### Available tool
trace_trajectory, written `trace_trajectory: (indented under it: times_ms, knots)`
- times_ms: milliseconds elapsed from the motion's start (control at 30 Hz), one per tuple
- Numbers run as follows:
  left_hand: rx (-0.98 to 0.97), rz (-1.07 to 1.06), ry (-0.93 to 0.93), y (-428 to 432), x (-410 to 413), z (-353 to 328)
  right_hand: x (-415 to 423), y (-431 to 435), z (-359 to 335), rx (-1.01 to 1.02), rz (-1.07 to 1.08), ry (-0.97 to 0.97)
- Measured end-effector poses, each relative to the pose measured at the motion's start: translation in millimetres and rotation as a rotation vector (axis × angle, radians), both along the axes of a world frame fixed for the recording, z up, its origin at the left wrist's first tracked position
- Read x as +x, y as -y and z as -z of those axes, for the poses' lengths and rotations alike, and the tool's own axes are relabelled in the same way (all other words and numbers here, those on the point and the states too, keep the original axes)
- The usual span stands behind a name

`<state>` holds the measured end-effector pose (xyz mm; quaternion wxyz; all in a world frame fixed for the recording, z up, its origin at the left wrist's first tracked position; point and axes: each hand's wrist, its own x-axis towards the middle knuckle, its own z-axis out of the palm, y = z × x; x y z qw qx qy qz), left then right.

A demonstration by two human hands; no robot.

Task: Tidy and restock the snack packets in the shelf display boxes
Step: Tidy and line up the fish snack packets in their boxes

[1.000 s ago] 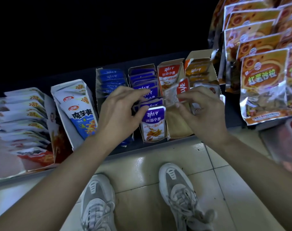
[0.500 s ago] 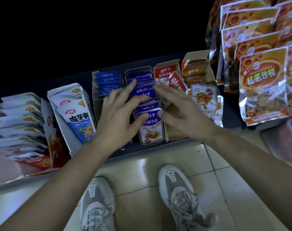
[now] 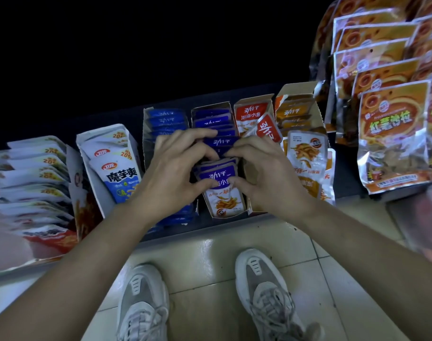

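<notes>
On the dark shelf (image 3: 266, 221), an open white cardboard box (image 3: 94, 183) is filled with white-and-blue foil packets (image 3: 121, 178) marked 魔芋爽 and "20%". Dark blue packets (image 3: 167, 120) are boxed beside it. Next, small purple packets (image 3: 218, 174) printed 劲仔 are stood in a row in a brown cardboard box (image 3: 210, 106), followed by boxed red packets (image 3: 251, 114), orange packets (image 3: 293, 110) and large orange bags (image 3: 392, 134) reading, apparently, 红薯. The purple row is gripped from both sides. The left hand (image 3: 170, 173) and right hand (image 3: 266, 173) are curled round it, with thumbs pressed on the front packet.
</notes>
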<state>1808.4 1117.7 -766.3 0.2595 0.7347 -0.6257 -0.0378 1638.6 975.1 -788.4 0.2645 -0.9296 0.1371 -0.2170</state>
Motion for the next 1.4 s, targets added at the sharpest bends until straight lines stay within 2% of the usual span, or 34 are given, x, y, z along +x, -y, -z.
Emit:
trace_trajectory:
  times_ms: [133,267,333,433,500,567,667,833,1000,1167,1267,1333,1400]
  knots:
    - [0.021,-0.101,0.164,3,-10,3,-13,-1,4,-0.071,0.081,-0.05]
    - [0.006,-0.115,0.214,4,-25,3,-32,4,5,-0.12,0.294,0.07]
    - [-0.001,-0.101,0.193,5,-32,4,-41,8,8,-0.033,0.347,0.096]
    - [-0.026,-0.12,0.176,14,-36,4,-38,15,4,0.257,0.452,0.118]
    - [-0.069,-0.144,0.172,25,-36,1,-27,22,-1,0.306,0.501,0.128]
    - [-0.1,-0.149,0.182,41,-37,-3,-17,28,-5,0.252,0.491,0.137]
    - [-0.039,-0.146,0.174,68,-40,-10,-12,35,-6,0.221,0.405,0.146]
    - [0.004,-0.058,0.294,92,-40,-12,-29,43,-2,0.258,0.26,0.1]
    - [-0.095,-0.033,0.257,91,-43,-11,-50,41,1,-0.039,0.404,-0.007]
    - [-0.242,-0.082,0.172,95,-38,-17,-46,38,-2,0.016,0.396,-0.192]
    - [-0.234,-0.066,0.221,98,-32,-12,-41,42,4,0.024,0.418,-0.255]
    - [-0.181,-0.092,0.284,99,-26,-9,-38,42,5,0.021,0.443,-0.235]
    - [-0.149,-0.17,0.393,101,-23,-10,-37,39,-1,0.031,0.474,-0.137]
